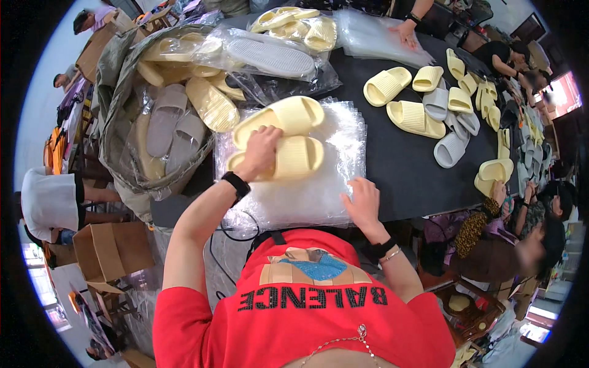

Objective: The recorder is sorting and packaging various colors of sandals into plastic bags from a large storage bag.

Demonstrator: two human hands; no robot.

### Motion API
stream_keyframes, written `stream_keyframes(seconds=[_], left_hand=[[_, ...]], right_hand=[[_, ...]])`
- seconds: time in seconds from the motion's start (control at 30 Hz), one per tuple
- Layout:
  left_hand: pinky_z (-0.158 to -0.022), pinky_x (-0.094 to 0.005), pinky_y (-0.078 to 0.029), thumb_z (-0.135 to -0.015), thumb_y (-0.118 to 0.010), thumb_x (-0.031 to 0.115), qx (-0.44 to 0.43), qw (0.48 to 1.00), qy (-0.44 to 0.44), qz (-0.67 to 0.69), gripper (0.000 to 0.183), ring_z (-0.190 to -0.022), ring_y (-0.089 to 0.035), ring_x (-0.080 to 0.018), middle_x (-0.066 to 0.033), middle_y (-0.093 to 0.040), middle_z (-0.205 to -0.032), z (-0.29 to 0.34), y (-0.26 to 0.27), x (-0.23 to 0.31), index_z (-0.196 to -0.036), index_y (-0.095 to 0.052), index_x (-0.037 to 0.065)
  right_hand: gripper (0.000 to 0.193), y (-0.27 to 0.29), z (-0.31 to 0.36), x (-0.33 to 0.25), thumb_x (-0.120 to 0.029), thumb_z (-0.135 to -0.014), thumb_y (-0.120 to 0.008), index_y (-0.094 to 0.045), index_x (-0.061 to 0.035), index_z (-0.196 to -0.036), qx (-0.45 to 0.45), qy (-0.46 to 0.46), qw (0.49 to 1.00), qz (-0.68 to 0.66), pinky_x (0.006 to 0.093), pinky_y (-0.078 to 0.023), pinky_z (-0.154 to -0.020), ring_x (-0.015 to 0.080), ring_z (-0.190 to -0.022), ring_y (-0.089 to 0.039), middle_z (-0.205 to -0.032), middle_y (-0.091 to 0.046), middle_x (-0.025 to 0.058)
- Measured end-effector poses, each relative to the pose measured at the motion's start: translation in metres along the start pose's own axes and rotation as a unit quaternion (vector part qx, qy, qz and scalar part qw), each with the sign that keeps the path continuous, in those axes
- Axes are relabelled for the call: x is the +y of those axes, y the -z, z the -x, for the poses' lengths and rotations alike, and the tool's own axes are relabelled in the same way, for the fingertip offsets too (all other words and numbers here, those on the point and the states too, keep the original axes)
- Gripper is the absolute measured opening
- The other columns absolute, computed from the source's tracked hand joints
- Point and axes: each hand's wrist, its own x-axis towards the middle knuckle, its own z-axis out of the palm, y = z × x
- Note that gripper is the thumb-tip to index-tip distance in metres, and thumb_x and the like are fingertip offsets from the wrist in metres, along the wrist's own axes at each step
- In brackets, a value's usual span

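A pair of pale yellow slide slippers (300, 158) lies side by side over a stack of clear plastic bags (276, 202) in front of me. My left hand (262, 149) grips the pair where the two meet, thumb side on the nearer slipper and fingers reaching toward the farther one. At the right edge of the bag stack, my right hand (363, 205) holds nothing. Its fingers are apart, and the fingertips are close to or touching the plastic; I cannot tell which.
A large green-grey sack (116, 135) of bagged slippers stands at left. Loose yellow and grey slides (417, 118) cover the dark table's right side. Across the table, another person's hand (406, 32) rests on more clear bags (374, 43). People sit at right; a cardboard box (113, 248) stands lower left.
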Motion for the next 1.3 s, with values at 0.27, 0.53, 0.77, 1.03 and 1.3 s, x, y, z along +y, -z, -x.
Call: stream_keyframes(seconds=[0.27,0.53,0.77,1.03,1.3], left_hand=[[-0.072,-0.0404,-0.044,-0.066,-0.054,0.002,-0.071,0.997,0.016,0.013,0.026,-0.084,-0.052,-0.0313,-0.0113,-0.056,-0.087,0.057,-0.044,0.019,-0.092,-0.051,0.006],[-0.071,-0.0426,-0.043,-0.072,-0.055,0.007,0.035,0.974,0.223,-0.025,0.017,-0.087,-0.052,-0.0349,-0.0135,-0.055,-0.086,0.14,-0.002,-0.102,-0.087,-0.05,0.006],[-0.069,-0.0425,-0.042,-0.071,-0.055,0.005,0.012,0.997,0.068,0.036,0.016,-0.082,-0.052,-0.0353,-0.0155,-0.055,-0.083,0.074,0.013,-0.041,-0.086,-0.049,0.004],[-0.07,-0.0401,-0.045,-0.073,-0.053,0.006,-0.095,0.99,0.097,0.034,0.02,-0.085,-0.053,-0.0321,-0.0114,-0.056,-0.088,0.07,-0.042,-0.016,-0.092,-0.052,0.006],[-0.072,-0.0425,-0.044,-0.069,-0.058,0.005,-0.016,0.983,0.185,-0.007,0.025,-0.087,-0.05,-0.0353,-0.0134,-0.052,-0.09,0.118,-0.023,-0.072,-0.091,-0.047,0.006]], right_hand=[[0.078,-0.056,-0.019,0.008,-0.057,-0.073,-0.056,-0.037,-0.0128,-0.135,-0.14,0.118,0.982,0.053,0.0496,-0.007,-0.108,0.035,-0.134,-0.013,-0.143,-0.023,0.0166],[0.072,-0.062,-0.02,0.006,-0.055,-0.077,-0.055,-0.04,-0.0136,-0.133,-0.124,0.114,0.985,0.038,0.0496,-0.008,-0.108,0.034,-0.135,-0.015,-0.144,-0.024,0.016],[0.046,-0.056,-0.11,-0.005,-0.031,-0.077,-0.061,-0.053,-0.0109,-0.118,-0.03,0.249,0.956,0.15,0.0535,-0.017,-0.104,0.028,-0.131,-0.026,-0.135,-0.039,0.0103],[0.067,-0.052,-0.142,0.013,-0.051,-0.088,-0.037,-0.02,-0.0154,-0.142,-0.157,0.02,0.97,0.183,0.0592,-0.001,-0.106,0.0218,-0.138,-0.008,-0.15,-0.012,0.0023],[0.072,-0.052,-0.136,0.009,-0.051,-0.085,-0.044,-0.024,-0.0083,-0.139,-0.096,-0.04,0.979,0.177,0.0618,-0.003,-0.104,0.0251,-0.137,-0.012,-0.147,-0.018,0.0093]])
